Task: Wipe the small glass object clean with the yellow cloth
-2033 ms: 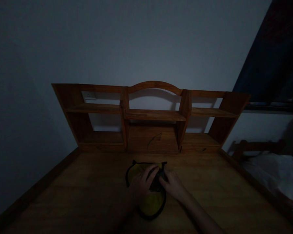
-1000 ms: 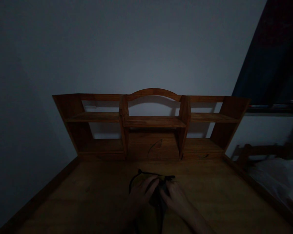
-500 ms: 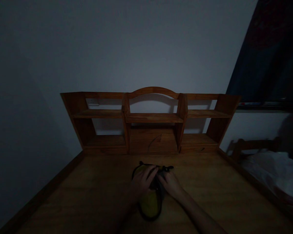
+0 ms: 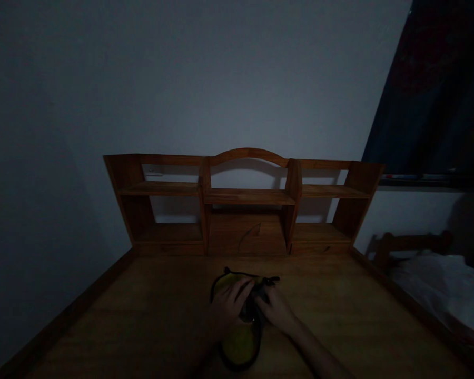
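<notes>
A yellow pouch with black trim (image 4: 239,342) lies flat on the wooden desk (image 4: 142,316), near its middle. My left hand (image 4: 226,305) rests on the pouch's upper left part, fingers laid forward over it. My right hand (image 4: 275,309) comes in from the right and its fingers bend down onto a small dark part at the pouch's centre, next to my left fingers. The room is dim, so what the fingers pinch is hard to make out.
A wooden hutch with bare shelves (image 4: 247,197) stands at the desk's back edge against a pale wall. A raised wooden rim runs along the desk's sides. Right of the desk are a wooden chair back (image 4: 411,245), white cloth (image 4: 446,289) and a dark curtain (image 4: 438,89).
Both hands have stayed on the pouch, with small finger shifts at its centre. The view rocked up and down and drifted slightly.
</notes>
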`<state>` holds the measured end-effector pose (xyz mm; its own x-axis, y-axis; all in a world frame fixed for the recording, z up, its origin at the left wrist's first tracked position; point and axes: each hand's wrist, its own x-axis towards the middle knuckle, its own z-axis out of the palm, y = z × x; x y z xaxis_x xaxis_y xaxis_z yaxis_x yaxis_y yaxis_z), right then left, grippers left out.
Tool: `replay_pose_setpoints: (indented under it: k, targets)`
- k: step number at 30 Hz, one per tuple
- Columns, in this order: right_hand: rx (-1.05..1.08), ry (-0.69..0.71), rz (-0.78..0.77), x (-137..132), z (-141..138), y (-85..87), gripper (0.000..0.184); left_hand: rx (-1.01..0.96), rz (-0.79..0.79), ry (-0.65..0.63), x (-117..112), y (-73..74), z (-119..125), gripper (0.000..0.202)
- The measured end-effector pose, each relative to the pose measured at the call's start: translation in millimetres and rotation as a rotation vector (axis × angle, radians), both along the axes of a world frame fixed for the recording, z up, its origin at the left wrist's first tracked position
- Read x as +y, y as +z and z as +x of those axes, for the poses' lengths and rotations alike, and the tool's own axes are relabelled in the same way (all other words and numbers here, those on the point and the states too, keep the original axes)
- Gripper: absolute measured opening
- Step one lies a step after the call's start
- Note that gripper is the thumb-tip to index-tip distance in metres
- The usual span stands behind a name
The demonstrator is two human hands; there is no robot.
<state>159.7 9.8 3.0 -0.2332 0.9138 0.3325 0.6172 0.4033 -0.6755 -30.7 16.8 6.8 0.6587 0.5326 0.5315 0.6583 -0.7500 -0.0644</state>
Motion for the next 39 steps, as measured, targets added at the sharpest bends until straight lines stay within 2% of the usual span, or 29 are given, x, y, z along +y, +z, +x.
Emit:
replay_pose_setpoints:
  k: [3,6,11,19,25,29,35,37,39]
  targets:
    - [-0.031,0.005,0.052,0.1,2.2,1.2,0.025,0.009,0.046,-0.002,0.4,-1.2,-1.0,0.084]
    - [-0.065,0.005,0.091,0.6,4.0,1.2,0.029,0.038,0.082,0.012,0.4,-1.6,-1.4,0.076]
    - [-0.114,-0.029,0.058,2.4,4.4,1.1,0.023,0.035,0.141,0.005,2.5,-4.0,-0.3,0.068]
    - [-0.085,-0.046,0.051,1.6,4.3,6.7,0.019,-0.012,0.014,0.023,3.6,-11.2,2.2,0.076]
    - [0.013,0.001,-0.001,1.1,4.6,5.3,0.022,-0.042,0.074,0.014,3.6,-10.9,3.1,0.073]
    - [-0.052,0.032,0.026,1.5,5.4,9.6,0.022,-0.021,0.086,-0.001,3.4,-5.4,2.6,0.081]
    - [-0.223,-0.062,0.040,4.7,10.3,8.2,0.021,-0.005,0.082,0.004,2.3,-4.4,2.5,0.067]
    - [-0.184,-0.090,0.055,5.4,9.5,6.4,0.022,-0.026,0.065,0.008,2.9,-5.8,2.6,0.070]
    - [-0.049,-0.093,0.031,5.8,5.5,4.2,0.024,-0.043,0.035,0.019,3.5,-6.3,2.9,0.074]
